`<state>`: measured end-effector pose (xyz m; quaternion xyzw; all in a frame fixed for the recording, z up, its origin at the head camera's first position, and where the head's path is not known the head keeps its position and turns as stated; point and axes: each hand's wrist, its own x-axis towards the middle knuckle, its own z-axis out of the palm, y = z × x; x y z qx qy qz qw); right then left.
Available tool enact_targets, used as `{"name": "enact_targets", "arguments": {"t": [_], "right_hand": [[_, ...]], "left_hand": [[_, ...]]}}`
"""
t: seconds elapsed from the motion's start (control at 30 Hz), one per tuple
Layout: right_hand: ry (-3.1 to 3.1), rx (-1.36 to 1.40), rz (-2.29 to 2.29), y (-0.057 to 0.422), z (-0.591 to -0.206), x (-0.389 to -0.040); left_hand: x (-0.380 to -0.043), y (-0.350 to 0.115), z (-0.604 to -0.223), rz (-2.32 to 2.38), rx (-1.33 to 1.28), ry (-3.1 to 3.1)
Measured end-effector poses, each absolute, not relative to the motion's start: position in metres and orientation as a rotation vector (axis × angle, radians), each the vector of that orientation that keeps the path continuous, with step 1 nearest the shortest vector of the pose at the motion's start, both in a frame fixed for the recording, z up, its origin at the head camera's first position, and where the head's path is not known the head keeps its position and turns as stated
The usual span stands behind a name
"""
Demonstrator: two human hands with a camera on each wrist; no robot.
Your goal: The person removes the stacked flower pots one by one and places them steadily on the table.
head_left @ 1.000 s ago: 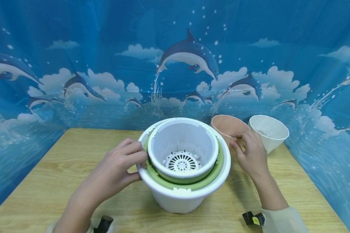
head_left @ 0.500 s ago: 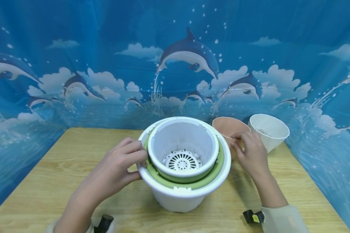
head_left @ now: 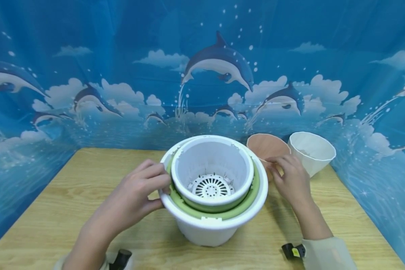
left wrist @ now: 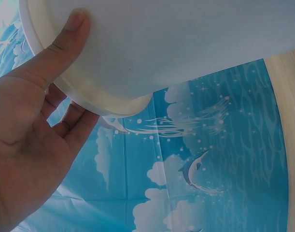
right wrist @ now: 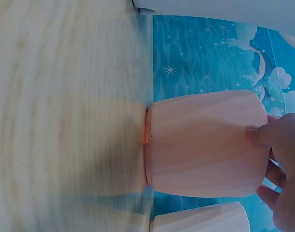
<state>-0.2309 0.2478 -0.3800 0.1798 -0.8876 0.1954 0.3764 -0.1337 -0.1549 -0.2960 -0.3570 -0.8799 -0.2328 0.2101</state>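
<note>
My left hand [head_left: 140, 187] pinches the left rim of a large white pot [head_left: 207, 232]. In the left wrist view the thumb lies on the pot's outer wall [left wrist: 152, 43], with the fingers over the rim. Nested inside it are a green pot [head_left: 248, 202] and a smaller white pot [head_left: 210, 161] with a slotted bottom. To the right, my right hand [head_left: 291, 180] pinches the near rim of a terracotta-coloured pot [head_left: 264, 144]. The right wrist view shows the thumb on this pot's outside [right wrist: 205, 145] and the fingers past its rim.
A cream pot [head_left: 312, 150] stands right of the terracotta one, near the back edge. Everything stands on a wooden table [head_left: 64, 195]. A blue curtain [head_left: 138, 75] printed with dolphins closes off the back and sides.
The terracotta pot's rim has shifted very slightly in my right hand. The left hand and the nested pots stay where they were.
</note>
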Motion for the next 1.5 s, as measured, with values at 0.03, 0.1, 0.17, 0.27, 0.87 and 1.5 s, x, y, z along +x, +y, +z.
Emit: {"name": "enact_targets", "arguments": {"t": [0.03,0.1,0.17,0.27,0.87,1.5], "right_hand": [[-2.271,0.462,0.498,0.2475,-0.3802,-0.2308],[-2.272,0.461,0.493,0.2468,-0.3806,-0.2305],[-2.278,0.455,0.489,0.2462,-0.3809,-0.2306],[-2.291,0.429,0.494,0.2464,-0.3809,-0.2311],[-2.205,0.462,0.473,0.2535,-0.3873,-0.2343],[-2.273,0.520,0.480,0.2532,-0.3893,-0.2355]], "left_hand": [[-0.1337,-0.1550,-0.2961,-0.649,-0.992,-2.445],[-0.1337,-0.1551,-0.2962,-0.653,-0.991,-2.443],[-0.1336,-0.1553,-0.2964,-0.658,-0.991,-2.442],[-0.1337,-0.1549,-0.2962,-0.657,-0.994,-2.441],[-0.1328,-0.1535,-0.2962,-0.653,-0.990,-2.451],[-0.1332,-0.1549,-0.2957,-0.640,-0.995,-2.443]]}}
